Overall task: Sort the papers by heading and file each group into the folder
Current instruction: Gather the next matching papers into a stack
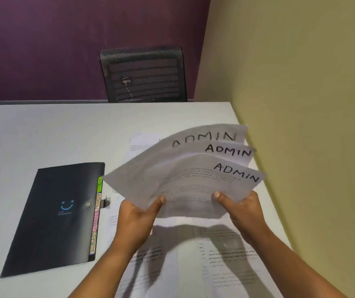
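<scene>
Both hands hold three fanned sheets (185, 179) above the surface (54, 136), each headed "ADMIN" in black marker at its far right corner. The left hand (138, 218) pinches the fan's near left edge, thumb on top. The right hand (245, 209) grips the near right edge, thumb pressed on the front sheet. The sheets curve upward and cast a shadow on more printed papers (215, 261) lying flat on the surface beneath and nearer. Another sheet (142, 143) lies just beyond the fan. To the left lies a closed black folder (51, 220) with a blue smiley mark and coloured tabs (96, 218) along its right edge. A mesh chair (143, 75) stands at the far side, against a purple wall.
</scene>
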Tool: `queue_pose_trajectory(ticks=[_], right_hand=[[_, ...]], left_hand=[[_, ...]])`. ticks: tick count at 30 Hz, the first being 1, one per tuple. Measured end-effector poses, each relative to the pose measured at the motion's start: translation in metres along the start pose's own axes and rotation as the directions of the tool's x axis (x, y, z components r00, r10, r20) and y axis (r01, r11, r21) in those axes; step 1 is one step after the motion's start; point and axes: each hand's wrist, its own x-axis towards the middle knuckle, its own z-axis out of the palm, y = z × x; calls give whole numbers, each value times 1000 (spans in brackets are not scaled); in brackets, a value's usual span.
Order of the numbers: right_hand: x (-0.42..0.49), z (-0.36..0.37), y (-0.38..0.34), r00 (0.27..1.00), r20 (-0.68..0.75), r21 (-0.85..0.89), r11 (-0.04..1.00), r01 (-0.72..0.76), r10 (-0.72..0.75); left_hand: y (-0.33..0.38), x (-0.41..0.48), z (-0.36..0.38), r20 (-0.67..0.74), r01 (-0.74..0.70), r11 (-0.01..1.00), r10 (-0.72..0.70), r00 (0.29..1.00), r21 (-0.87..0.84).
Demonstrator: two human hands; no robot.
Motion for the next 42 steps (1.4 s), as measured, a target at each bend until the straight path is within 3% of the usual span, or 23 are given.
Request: queue_pose_trajectory(ticks=[4, 11, 16, 22, 25, 29, 34, 37, 42], right_hand=[[0, 4, 12, 997, -32, 45, 996, -76, 77], [3, 6, 21, 998, 65, -48, 999, -21, 24], [8, 4, 36, 982, 113, -118, 984, -135, 149], [19, 2, 31, 983, 182, -220, 975, 8, 33], [27, -4, 38, 986, 147, -221, 974, -45, 79], [39, -5, 45, 988, 106, -222, 971, -89, 115], [74, -4, 70, 956, -28, -28, 956, -293, 292], [106, -3, 85, 931, -77, -19, 933, -360, 358], [159, 0, 104, 899, -146, -55, 904, -424, 413]], left_hand=[[-3, -3, 0, 57, -67, 995, 63, 996, 76], [-22, 3, -1, 97, -76, 990, 65, 993, 121], [-28, 9, 2, 135, -18, 987, -3, 991, 157], [-20, 31, 0, 87, 37, 997, -43, 995, 65], [-14, 46, -2, 129, 89, 996, -84, 988, -33], [-16, 70, -5, 212, 148, 989, -150, 966, 27], [-51, 117, -18, 25, 286, 928, -301, 953, 240], [-76, 146, -32, -119, 278, 816, -253, 960, 506], [-89, 187, -42, -312, 358, 710, -201, 928, 607]])
